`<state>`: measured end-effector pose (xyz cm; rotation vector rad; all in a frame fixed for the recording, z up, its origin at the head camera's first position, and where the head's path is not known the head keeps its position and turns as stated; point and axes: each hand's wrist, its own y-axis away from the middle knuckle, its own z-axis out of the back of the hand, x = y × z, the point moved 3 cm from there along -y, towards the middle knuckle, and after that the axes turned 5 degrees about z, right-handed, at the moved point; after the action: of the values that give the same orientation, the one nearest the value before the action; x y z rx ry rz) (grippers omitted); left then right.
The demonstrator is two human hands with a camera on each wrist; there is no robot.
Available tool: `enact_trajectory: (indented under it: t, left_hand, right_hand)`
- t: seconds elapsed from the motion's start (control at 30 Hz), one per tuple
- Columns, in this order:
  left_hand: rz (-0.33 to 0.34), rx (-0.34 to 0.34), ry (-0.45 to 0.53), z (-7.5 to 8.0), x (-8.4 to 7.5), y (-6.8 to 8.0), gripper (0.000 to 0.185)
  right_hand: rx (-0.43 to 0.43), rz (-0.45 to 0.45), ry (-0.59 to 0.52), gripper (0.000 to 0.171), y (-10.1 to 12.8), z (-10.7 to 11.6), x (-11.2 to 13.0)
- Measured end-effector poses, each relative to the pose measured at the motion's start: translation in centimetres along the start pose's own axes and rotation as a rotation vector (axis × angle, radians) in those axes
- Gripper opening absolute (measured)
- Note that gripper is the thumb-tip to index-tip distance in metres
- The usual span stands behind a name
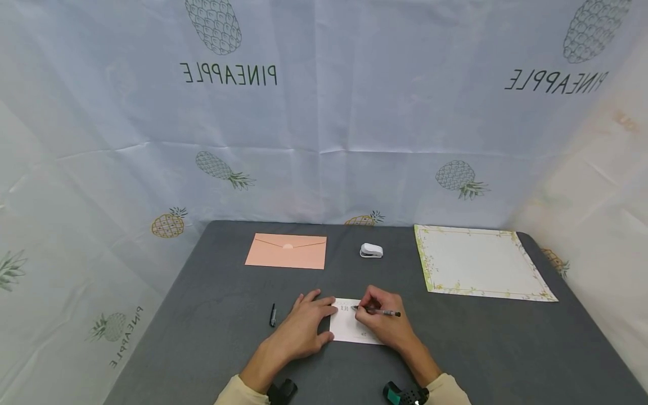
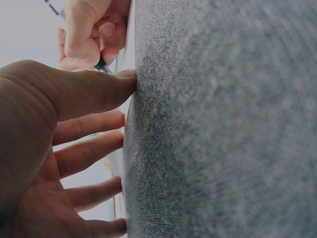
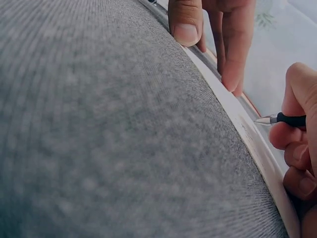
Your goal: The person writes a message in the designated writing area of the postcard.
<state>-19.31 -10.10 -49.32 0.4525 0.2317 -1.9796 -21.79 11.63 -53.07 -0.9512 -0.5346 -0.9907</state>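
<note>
A small white card [image 1: 349, 329] with some dark handwriting near its top lies on the grey table. My right hand [image 1: 387, 320] pinches a pen [image 1: 387, 312], its tip right at the writing. In the right wrist view the pen's silver tip and black grip [image 3: 290, 120] show between thumb and finger, over the card [image 3: 237, 119]. My left hand [image 1: 304, 326] has its fingers spread, with fingertips and thumb resting along the card's left edge. The left wrist view shows that thumb [image 2: 94, 91] pressing down at the edge.
A black pen cap [image 1: 273, 315] lies left of my left hand. Farther back are a pink envelope [image 1: 283, 256], a small white stapler [image 1: 372, 251] and, at right, a large sheet with a floral border [image 1: 476, 261]. A pineapple-print curtain [image 1: 324, 112] hangs behind the table.
</note>
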Motion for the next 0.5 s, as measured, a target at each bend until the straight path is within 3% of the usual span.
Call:
enact_trajectory:
  t: [0.5]
  left_hand:
    - [-0.004, -0.003, 0.002, -0.15, 0.13, 0.01, 0.048]
  right_hand:
    - [0.012, 0.015, 0.015, 0.034, -0.03, -0.11, 0.32]
